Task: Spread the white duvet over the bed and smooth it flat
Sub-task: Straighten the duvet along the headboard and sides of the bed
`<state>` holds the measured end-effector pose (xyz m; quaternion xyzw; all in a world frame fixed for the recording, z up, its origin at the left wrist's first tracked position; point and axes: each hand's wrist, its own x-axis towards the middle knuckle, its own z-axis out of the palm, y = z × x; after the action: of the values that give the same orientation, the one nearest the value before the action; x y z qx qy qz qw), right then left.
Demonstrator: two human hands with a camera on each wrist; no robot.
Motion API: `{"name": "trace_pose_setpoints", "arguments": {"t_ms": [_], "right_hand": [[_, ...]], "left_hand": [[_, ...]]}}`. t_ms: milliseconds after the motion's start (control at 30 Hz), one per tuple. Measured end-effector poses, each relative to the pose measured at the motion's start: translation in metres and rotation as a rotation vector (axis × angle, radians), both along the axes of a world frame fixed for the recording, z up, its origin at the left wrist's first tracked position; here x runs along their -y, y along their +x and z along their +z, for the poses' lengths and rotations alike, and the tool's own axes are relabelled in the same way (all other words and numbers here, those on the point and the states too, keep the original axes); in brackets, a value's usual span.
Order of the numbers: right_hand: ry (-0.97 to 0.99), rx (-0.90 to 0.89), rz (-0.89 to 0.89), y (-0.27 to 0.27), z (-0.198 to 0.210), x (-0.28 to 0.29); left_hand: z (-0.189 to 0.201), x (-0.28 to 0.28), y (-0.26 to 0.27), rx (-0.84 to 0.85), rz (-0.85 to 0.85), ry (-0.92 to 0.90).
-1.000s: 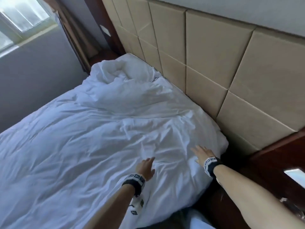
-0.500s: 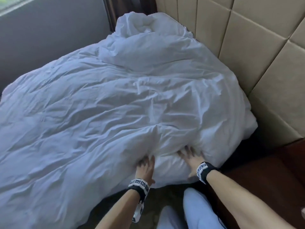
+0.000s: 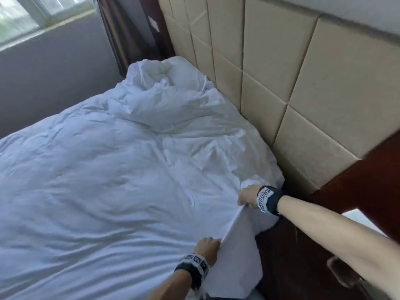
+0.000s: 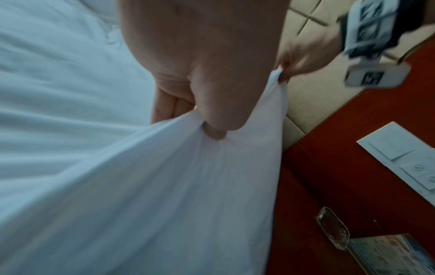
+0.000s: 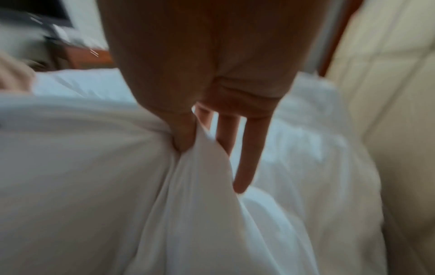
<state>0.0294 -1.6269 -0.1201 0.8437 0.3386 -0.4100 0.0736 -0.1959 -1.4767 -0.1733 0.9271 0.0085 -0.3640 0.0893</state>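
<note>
The white duvet (image 3: 104, 187) covers the bed, creased, with a bunched mound at the far corner by the headboard. Both hands hold its near edge, which is lifted and stretched taut between them. My left hand (image 3: 207, 245) grips the edge at the lower middle; in the left wrist view the thumb and fingers of that left hand (image 4: 207, 119) pinch the duvet (image 4: 141, 186). My right hand (image 3: 246, 197) pinches the edge nearer the headboard. In the right wrist view my right hand (image 5: 188, 137) pinches a fold of the duvet (image 5: 200, 214) with thumb and forefinger, the other fingers straight.
A beige padded headboard (image 3: 281, 79) runs along the bed's right side. A dark red wooden bedside unit (image 3: 357, 187) stands beside it, with a white switch panel (image 4: 404, 158) and a glass ashtray (image 4: 333, 230). A grey wall (image 3: 54, 68) and window lie beyond the bed.
The hands went from lying spread on the duvet's near part to gripping its edge and lifting it taut. The right hand now sits further toward the headboard.
</note>
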Motion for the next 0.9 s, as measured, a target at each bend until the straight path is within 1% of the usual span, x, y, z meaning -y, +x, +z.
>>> {"name": "trace_pose_setpoints", "arguments": {"t_ms": [67, 100, 133, 167, 200, 267, 333, 367, 400, 467, 533, 567, 700, 800, 900], "right_hand": [[-0.012, 0.05, 0.108, 0.003, 0.039, -0.008], [-0.035, 0.069, 0.136, 0.004, 0.049, -0.013], [-0.042, 0.082, 0.15, 0.001, 0.051, -0.013], [-0.061, 0.081, 0.119, -0.003, 0.048, -0.013], [-0.065, 0.066, 0.07, -0.01, 0.037, -0.011], [-0.089, 0.03, -0.059, -0.026, 0.006, 0.0], [-0.136, -0.039, -0.164, -0.043, -0.029, 0.013], [-0.149, -0.06, -0.193, -0.049, -0.044, 0.02], [-0.147, -0.069, -0.209, -0.054, -0.052, 0.026], [-0.143, -0.093, -0.257, -0.055, -0.05, 0.025], [-0.052, -0.074, -0.347, -0.051, -0.021, 0.008], [-0.022, -0.052, -0.346, -0.048, -0.006, -0.004], [0.088, 0.036, -0.226, -0.035, 0.038, -0.078], [0.206, 0.081, -0.1, -0.057, 0.088, -0.163], [0.31, 0.112, 0.056, -0.109, 0.137, -0.269]], "left_hand": [[0.018, 0.001, 0.01, 0.005, 0.033, -0.002], [0.022, -0.001, 0.013, 0.013, 0.05, -0.004], [0.024, -0.002, 0.015, 0.009, 0.064, -0.008], [0.023, -0.003, 0.014, 0.0, 0.076, -0.024], [0.021, -0.003, 0.011, -0.035, 0.095, -0.038], [0.013, -0.004, 0.001, -0.176, 0.097, -0.094], [0.006, -0.009, -0.007, -0.279, 0.035, -0.137], [0.004, -0.015, -0.007, -0.274, 0.006, -0.121], [0.007, -0.022, -0.002, -0.242, 0.022, -0.092], [0.014, -0.043, 0.009, -0.17, 0.082, -0.047], [0.033, -0.073, 0.02, -0.112, 0.147, -0.028], [0.044, -0.09, 0.024, -0.081, 0.178, -0.024], [0.105, -0.161, 0.018, 0.067, 0.309, 0.053], [0.155, -0.22, -0.02, 0.204, 0.425, 0.133], [0.201, -0.285, -0.09, 0.317, 0.554, 0.198]]}}
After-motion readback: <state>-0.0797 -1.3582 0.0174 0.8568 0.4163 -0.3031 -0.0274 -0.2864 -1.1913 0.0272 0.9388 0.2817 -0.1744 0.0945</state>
